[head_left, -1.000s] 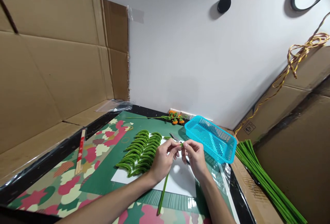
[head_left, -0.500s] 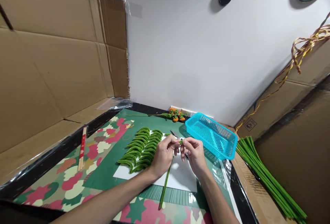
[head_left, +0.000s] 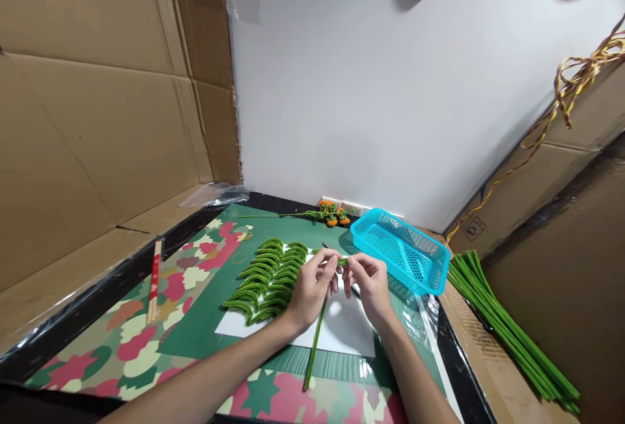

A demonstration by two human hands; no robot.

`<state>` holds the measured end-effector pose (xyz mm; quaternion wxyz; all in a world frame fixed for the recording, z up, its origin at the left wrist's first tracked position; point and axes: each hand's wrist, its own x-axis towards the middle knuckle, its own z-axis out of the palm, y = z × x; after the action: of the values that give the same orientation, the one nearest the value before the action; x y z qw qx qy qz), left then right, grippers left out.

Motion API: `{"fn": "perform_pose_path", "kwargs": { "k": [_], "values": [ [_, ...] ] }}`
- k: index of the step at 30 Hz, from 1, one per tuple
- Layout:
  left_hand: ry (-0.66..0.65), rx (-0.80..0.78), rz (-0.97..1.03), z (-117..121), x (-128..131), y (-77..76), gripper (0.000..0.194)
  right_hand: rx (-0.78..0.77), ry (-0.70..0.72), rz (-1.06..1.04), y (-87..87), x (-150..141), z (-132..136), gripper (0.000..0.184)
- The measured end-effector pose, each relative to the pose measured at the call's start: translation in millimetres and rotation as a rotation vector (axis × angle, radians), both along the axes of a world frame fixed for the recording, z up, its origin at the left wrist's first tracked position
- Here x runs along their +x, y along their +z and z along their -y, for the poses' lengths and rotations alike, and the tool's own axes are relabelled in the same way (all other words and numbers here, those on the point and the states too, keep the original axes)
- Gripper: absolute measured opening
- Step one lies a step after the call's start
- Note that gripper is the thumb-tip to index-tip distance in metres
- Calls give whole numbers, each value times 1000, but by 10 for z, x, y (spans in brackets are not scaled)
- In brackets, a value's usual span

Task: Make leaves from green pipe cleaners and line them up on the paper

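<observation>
Above a white sheet of paper (head_left: 344, 336), both hands meet over a fuzzy green pipe cleaner (head_left: 343, 262). My left hand (head_left: 310, 290) pinches it from one side, my right hand (head_left: 370, 284) from the other, and a short stretch shows between the fingertips. A long green pipe cleaner stem (head_left: 315, 346) extends from under my left hand toward me; whether it is the same piece I cannot tell. Left of my left hand lie two rows of bent green pipe-cleaner pieces (head_left: 258, 274). Partly hidden behind the hands is a dark-handled tool, probably scissors (head_left: 356, 290).
A blue perforated basket (head_left: 400, 251) stands at the back right. Orange pipe-cleaner flowers (head_left: 334, 212) lie along the wall. Wrapped chopsticks (head_left: 155, 281) rest at the left, and a bundle of green pipe cleaners (head_left: 512, 333) at the right. Cardboard (head_left: 107, 118) borders the left side.
My fingertips have moved slightly apart, so more of the green pipe cleaner shows between them. The view has shifted a little; the other things lie where they were.
</observation>
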<state>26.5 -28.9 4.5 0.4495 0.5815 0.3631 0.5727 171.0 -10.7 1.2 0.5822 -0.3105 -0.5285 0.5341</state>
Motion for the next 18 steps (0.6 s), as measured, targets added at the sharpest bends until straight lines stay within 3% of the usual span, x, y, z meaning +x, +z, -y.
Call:
{"fn": "perform_pose_path", "kwargs": {
  "k": [6, 18],
  "values": [
    [-131, -75, 23, -43, 26, -42, 32, 80, -118, 98, 30, 12, 17, 36],
    [-233, -186, 37, -72, 26, -47, 34, 278, -184, 350, -53, 70, 17, 45]
  ]
}}
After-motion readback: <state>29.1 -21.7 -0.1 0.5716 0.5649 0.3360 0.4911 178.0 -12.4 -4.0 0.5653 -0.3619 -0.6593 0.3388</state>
